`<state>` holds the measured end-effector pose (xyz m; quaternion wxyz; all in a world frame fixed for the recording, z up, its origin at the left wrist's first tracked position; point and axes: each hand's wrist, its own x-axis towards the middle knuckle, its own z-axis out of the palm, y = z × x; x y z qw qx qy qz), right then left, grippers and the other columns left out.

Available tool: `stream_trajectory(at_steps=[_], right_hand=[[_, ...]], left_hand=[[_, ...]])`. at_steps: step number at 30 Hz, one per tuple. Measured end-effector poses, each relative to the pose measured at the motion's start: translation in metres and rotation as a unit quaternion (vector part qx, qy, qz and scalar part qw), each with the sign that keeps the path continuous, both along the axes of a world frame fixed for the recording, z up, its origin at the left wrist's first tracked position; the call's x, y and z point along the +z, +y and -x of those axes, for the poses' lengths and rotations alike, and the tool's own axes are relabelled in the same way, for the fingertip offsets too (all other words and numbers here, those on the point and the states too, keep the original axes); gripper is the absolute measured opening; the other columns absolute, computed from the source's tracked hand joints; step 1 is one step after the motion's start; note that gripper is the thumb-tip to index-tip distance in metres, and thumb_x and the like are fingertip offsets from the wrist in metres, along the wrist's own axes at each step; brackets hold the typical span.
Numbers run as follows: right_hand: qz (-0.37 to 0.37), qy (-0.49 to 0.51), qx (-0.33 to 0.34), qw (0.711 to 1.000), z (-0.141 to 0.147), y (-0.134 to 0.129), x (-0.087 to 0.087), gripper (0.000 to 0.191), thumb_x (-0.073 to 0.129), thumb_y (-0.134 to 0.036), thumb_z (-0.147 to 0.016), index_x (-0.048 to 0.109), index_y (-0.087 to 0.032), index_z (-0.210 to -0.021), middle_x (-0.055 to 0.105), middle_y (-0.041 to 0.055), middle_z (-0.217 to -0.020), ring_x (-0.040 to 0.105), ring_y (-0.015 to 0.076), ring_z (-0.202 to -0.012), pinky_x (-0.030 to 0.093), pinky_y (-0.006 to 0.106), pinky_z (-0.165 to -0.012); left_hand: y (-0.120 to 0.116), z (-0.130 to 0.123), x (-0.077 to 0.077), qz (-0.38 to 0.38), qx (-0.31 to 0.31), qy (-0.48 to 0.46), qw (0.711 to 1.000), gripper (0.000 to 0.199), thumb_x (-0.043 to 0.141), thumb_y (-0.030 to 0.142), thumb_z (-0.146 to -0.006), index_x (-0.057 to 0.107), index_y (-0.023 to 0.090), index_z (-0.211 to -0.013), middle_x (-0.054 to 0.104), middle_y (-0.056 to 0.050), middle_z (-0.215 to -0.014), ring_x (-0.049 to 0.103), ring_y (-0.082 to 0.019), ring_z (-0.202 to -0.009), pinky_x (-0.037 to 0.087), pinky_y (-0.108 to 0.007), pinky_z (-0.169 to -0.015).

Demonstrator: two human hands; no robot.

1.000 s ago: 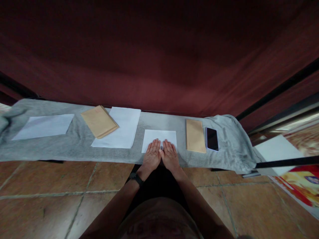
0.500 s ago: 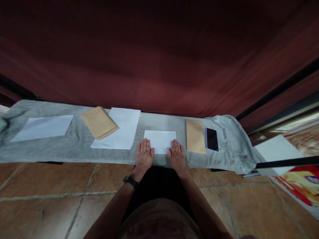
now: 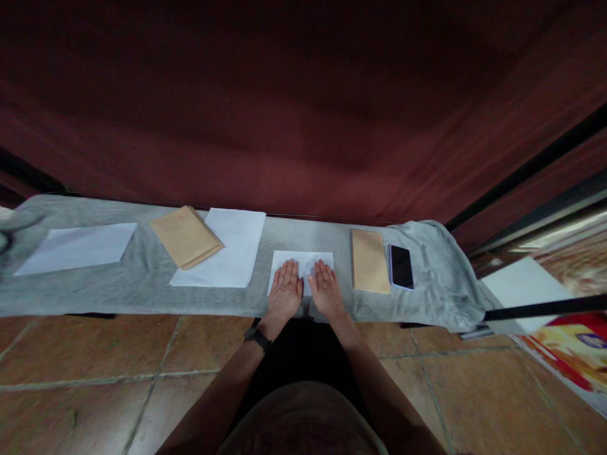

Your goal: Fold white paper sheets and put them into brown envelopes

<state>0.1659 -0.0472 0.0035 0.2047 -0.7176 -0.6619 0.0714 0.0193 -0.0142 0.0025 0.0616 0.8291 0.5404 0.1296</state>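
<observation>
Lying flat on the grey cloth [image 3: 308, 232] straight in front of the person, a small white sheet [image 3: 305, 260] looks smooth and roughly rectangular, wider than it is deep, its far edge straight and its near part covered by hands. Whether it is one layer or several, I cannot tell.

The left hand [image 3: 285, 292] and right hand [image 3: 326, 291] rest palm down on it, side by side with a narrow gap between the thumbs. Their fingers are straight, close together and pointing away from the body, gripping nothing; both forearms slant inward, and a dark watch [image 3: 257, 339] circles the left wrist.

To the right lies a brown envelope [image 3: 370, 260], with a phone [image 3: 402, 266] just beside it. To the left, a pile of brown envelopes [image 3: 186, 237] sits askew, partly over a stack of larger white sheets [image 3: 237, 249]. The envelopes' insides are hidden.
</observation>
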Motion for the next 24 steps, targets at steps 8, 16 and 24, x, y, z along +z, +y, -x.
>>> stream_trajectory(at_steps=[8,16,24], right_hand=[[0.030,0.000,0.048,0.998,0.018,0.020,-0.008,0.056,0.024,-0.040,-0.110,0.043,-0.012,-0.155,0.039,0.0117,-0.162,0.032,0.0243,-0.153,0.019,0.045,-0.127],[-0.043,-0.043,-0.017,0.998,0.001,0.022,-0.026,0.055,0.032,-0.038,-0.109,0.041,-0.011,-0.155,0.040,0.0151,-0.161,0.038,0.0275,-0.149,0.023,0.049,-0.124],[-0.054,-0.077,-0.075,0.993,-0.024,0.017,-0.030,0.058,0.030,-0.040,-0.109,0.040,-0.006,-0.155,0.042,0.0198,-0.158,0.042,0.0308,-0.146,0.030,0.052,-0.121]], left_hand=[[0.022,-0.011,-0.006,0.031,-0.044,0.069,0.996,0.061,0.027,0.017,-0.099,0.033,0.008,-0.158,0.031,-0.013,-0.166,0.020,-0.023,-0.157,0.019,-0.044,-0.129],[0.026,-0.001,-0.010,0.002,0.027,0.037,0.999,0.060,0.027,0.030,-0.103,0.035,0.004,-0.156,0.033,-0.015,-0.165,0.026,-0.025,-0.155,0.020,-0.043,-0.128],[0.029,0.020,-0.013,-0.004,0.073,0.019,0.997,0.061,0.030,0.032,-0.102,0.035,0.004,-0.157,0.033,-0.018,-0.164,0.029,-0.029,-0.154,0.024,-0.049,-0.126]])
